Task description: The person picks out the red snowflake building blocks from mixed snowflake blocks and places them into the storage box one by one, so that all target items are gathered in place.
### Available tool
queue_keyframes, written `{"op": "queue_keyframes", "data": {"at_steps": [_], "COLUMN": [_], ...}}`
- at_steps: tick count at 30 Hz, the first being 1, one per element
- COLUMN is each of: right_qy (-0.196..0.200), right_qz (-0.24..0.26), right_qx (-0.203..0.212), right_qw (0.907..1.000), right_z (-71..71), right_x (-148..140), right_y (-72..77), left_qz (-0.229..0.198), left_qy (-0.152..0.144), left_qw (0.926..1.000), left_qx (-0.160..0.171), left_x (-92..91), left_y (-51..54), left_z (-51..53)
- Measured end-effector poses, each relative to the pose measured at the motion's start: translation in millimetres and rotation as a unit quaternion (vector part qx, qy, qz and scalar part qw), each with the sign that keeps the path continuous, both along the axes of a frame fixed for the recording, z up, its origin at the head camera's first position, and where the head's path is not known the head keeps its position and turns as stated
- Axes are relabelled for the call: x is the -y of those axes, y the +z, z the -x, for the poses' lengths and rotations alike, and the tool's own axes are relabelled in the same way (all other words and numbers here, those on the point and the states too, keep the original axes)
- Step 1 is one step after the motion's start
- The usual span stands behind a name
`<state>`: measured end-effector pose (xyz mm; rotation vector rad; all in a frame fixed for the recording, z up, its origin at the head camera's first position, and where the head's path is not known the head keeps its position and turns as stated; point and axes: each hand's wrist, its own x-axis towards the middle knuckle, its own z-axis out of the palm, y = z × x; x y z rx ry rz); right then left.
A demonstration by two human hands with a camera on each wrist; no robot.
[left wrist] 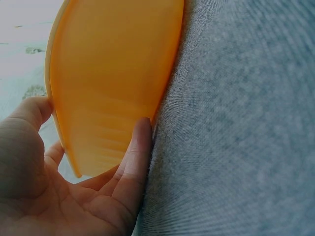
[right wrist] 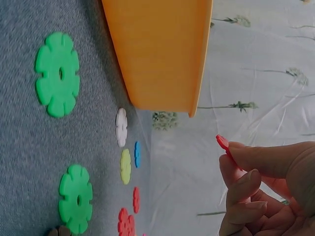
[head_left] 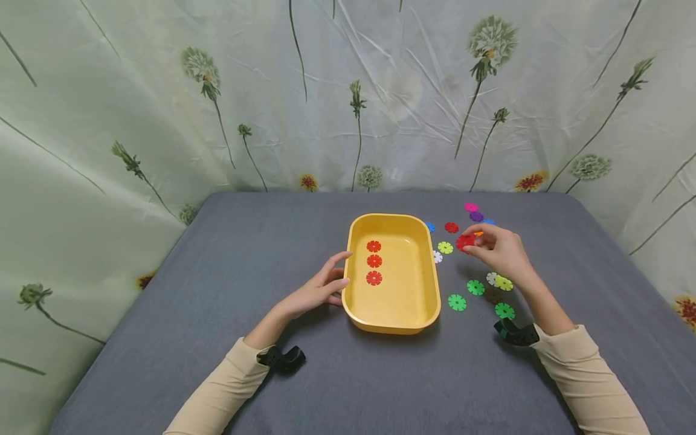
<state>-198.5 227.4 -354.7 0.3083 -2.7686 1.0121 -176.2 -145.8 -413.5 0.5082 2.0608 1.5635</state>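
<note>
A yellow plastic bin (head_left: 405, 290) stands on the grey table, with three red notched flower-shaped discs (head_left: 374, 261) lined up on its floor toward the left. At its left side my left hand (head_left: 315, 289) holds the wall; thumb and one finger are at the rim, while other fingers lie against the outer wall in the left wrist view. To the right of the bin, my right hand (head_left: 500, 251) pinches a red flower disc (right wrist: 222, 142) between thumb and forefinger, raised above the table. Its other fingers are curled.
Right of the bin lie loose flower discs: several green ones (head_left: 457, 302), yellow ones (head_left: 445, 248), a brown one (head_left: 493, 295), a red one (head_left: 451, 228), a purple one (head_left: 476, 216) and a pink one (head_left: 471, 207). A flowered curtain (head_left: 326, 121) hangs behind the table (head_left: 261, 241).
</note>
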Motion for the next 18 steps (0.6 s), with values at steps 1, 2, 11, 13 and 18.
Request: {"op": "queue_keyframes", "data": {"at_steps": [1, 2, 11, 13, 18], "right_qy": [0.001, 0.003, 0.031, 0.035, 0.041], "right_qz": [0.001, 0.002, 0.020, 0.023, 0.030], "right_qx": [0.000, 0.000, -0.012, -0.017, -0.027], "right_qw": [1.0000, 1.0000, 0.9992, 0.9990, 0.9983], "right_z": [-0.5, -1.0, -4.0, -4.4, -4.8], "right_x": [1, 2, 13, 16, 22], "right_y": [0.3, 0.5, 1.1, 1.2, 1.5], "left_qz": [-0.002, -0.004, -0.015, -0.017, -0.023], "left_qy": [-0.001, -0.001, -0.002, -0.002, -0.003], "left_qw": [1.0000, 1.0000, 0.9998, 0.9998, 0.9997], "left_qx": [0.000, 0.001, 0.009, 0.010, 0.012], "left_x": [0.2, 0.4, 0.4, 0.5, 1.1], "left_y": [-0.3, -0.6, -1.4, -1.7, -3.1], "left_z": [-0.1, -0.3, -1.9, -1.3, 0.9]}}
